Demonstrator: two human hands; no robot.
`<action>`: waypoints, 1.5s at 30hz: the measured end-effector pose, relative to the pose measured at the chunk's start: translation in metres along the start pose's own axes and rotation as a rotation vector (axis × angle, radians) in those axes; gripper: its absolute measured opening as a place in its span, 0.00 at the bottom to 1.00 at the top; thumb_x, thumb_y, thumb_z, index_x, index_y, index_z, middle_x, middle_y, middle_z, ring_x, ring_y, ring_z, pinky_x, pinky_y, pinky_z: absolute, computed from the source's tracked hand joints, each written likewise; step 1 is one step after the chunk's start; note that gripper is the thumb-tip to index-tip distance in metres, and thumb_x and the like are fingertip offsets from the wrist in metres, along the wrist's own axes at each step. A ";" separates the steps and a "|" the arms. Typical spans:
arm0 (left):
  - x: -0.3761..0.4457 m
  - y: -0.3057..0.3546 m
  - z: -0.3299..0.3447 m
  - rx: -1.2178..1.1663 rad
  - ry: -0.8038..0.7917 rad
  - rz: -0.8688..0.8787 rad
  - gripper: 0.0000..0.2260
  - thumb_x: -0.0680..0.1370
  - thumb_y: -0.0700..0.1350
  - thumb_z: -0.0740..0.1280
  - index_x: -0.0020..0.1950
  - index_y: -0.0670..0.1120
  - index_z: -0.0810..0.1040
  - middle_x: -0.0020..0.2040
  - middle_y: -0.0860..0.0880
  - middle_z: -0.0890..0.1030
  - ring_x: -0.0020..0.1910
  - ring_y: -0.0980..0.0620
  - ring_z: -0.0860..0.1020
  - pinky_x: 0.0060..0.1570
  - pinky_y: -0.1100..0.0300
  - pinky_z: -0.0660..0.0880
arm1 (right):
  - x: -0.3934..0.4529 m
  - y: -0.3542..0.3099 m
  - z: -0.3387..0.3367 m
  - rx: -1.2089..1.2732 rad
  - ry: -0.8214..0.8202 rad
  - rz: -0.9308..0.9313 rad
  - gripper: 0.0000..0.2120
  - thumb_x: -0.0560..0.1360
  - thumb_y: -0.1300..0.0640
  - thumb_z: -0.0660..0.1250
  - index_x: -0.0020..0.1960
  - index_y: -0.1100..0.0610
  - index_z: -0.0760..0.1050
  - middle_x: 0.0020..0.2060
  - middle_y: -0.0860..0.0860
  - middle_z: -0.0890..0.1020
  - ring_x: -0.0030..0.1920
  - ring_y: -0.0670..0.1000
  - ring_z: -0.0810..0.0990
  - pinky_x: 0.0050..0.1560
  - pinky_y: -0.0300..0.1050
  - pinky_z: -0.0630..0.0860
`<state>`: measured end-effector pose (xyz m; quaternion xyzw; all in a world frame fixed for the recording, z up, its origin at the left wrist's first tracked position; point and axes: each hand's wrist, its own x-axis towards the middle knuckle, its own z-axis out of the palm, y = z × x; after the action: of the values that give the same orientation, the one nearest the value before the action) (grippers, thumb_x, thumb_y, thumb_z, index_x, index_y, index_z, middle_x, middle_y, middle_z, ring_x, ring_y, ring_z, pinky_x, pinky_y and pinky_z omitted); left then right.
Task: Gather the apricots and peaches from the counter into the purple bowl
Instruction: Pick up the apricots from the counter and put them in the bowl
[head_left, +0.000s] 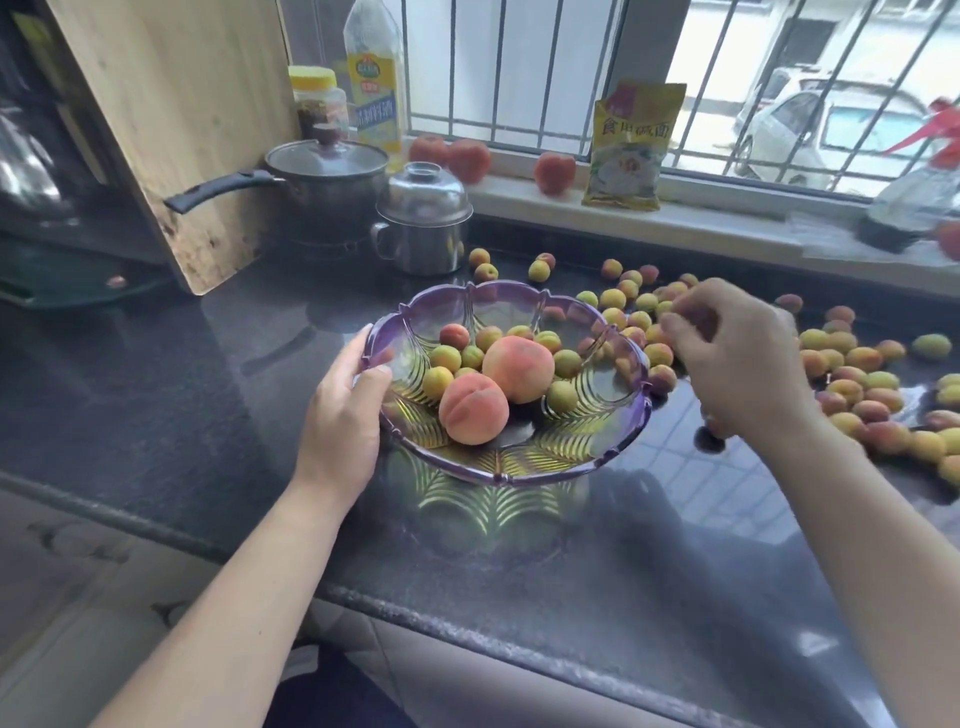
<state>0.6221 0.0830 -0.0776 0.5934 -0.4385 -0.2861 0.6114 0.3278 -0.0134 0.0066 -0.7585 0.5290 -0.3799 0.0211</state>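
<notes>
The purple bowl (511, 384) stands on the dark surface (171, 395), with bare room to its left and on the near side up to the surface's front edge. The left hand (345, 415) grips the bowl's left rim, thumb over the edge. Inside lie two peaches (472, 408), touching each other, and a dozen or so small apricots (445, 358) around them.

The right hand (727, 353) hovers just past the bowl's right rim, fingers curled together at their tips; it seems to pinch something reddish, but I cannot tell for sure whether it holds a fruit. Right of the bowl the surface is crowded: loose apricots (862, 358) spread from the bowl's far right rim out to the right frame edge, where some are cut off. A few lie apart on the far side near a steel mug (423, 228) with a domed lid.

Far left, a lidded pot (327, 182) with a long handle stands beside the mug, and a wooden board (176, 130) leans upright, closing off the left. Behind the pot stand an oil bottle (375, 78) and a yellow-capped jar (316, 98). On the windowsill (727, 218) lie three more peaches (555, 174), a yellow packet (628, 150) upright, and a blurred spray bottle (919, 202) at the right edge. The objects at the far left are dark and hard to make out.
</notes>
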 end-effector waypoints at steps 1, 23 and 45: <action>0.001 -0.001 0.001 0.004 0.004 -0.003 0.24 0.77 0.54 0.58 0.73 0.55 0.76 0.62 0.61 0.83 0.61 0.68 0.80 0.56 0.70 0.75 | -0.010 0.014 0.001 0.033 0.082 0.068 0.03 0.80 0.59 0.68 0.49 0.57 0.80 0.40 0.51 0.82 0.38 0.50 0.78 0.39 0.32 0.68; 0.000 -0.003 -0.002 -0.015 0.035 -0.018 0.19 0.76 0.54 0.61 0.65 0.63 0.81 0.63 0.59 0.85 0.67 0.57 0.80 0.74 0.42 0.73 | -0.059 0.049 0.014 -0.280 -0.167 0.433 0.17 0.80 0.56 0.69 0.67 0.57 0.73 0.57 0.57 0.72 0.48 0.54 0.68 0.48 0.49 0.69; -0.004 0.004 -0.001 -0.022 0.009 -0.014 0.20 0.79 0.51 0.59 0.68 0.59 0.80 0.62 0.58 0.85 0.64 0.57 0.82 0.69 0.46 0.78 | -0.026 0.006 -0.014 0.328 -0.092 0.099 0.07 0.78 0.58 0.71 0.55 0.49 0.79 0.48 0.45 0.85 0.46 0.44 0.84 0.39 0.36 0.80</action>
<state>0.6204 0.0872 -0.0742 0.5908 -0.4286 -0.2926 0.6178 0.3112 0.0108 -0.0007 -0.7346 0.4950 -0.4245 0.1875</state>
